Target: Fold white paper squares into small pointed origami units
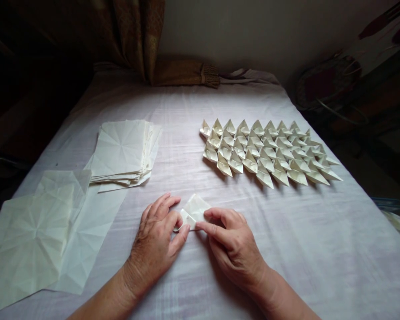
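Observation:
A small folded piece of white paper lies on the cloth in front of me, one flap turned over at its near left corner. My left hand pinches that left corner between thumb and index finger, its other fingers stretched forward over the cloth. From the right side, my right hand grips the paper's near right edge with thumb and fingertips. Beyond the right hand stand rows of folded paper boats, packed close together with their points upward.
A pale checked cloth covers the surface. Creased square sheets form a stack at the left, and more loose creased sheets spread nearer me. Along the far edge, against the wall, lie a brown curtain and its fringed end.

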`<state>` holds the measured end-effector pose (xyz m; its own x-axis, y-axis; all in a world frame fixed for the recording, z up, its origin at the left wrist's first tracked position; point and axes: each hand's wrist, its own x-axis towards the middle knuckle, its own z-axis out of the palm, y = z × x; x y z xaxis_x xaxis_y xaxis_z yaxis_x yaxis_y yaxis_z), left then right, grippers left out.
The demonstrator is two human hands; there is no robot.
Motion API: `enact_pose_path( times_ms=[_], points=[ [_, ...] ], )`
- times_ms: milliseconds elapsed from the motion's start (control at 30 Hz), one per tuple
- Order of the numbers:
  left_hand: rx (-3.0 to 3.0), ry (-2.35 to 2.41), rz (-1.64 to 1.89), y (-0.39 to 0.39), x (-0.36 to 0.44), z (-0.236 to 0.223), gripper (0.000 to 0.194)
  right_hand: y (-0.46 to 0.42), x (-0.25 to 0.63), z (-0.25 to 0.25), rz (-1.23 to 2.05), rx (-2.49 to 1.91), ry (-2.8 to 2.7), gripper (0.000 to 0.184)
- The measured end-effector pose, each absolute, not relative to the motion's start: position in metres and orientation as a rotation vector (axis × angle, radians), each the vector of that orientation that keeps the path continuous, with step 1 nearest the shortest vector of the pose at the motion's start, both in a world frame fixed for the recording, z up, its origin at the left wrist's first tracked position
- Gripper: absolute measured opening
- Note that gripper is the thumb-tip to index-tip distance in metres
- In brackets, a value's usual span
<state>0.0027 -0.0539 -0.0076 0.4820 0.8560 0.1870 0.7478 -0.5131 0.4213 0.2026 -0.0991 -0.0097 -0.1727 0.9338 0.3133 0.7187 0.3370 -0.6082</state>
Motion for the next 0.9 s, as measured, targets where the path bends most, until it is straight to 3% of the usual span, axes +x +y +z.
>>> enact_pose_path(
  times_ms=[900],
  points=[
    [2.476, 1.367, 0.568, -0.0537, 0.0053, -0.0061, 0.009, -0.0973, 0.2, -0.0053, 0.327, -1.452, -2.118, 0.026]
  ],
)
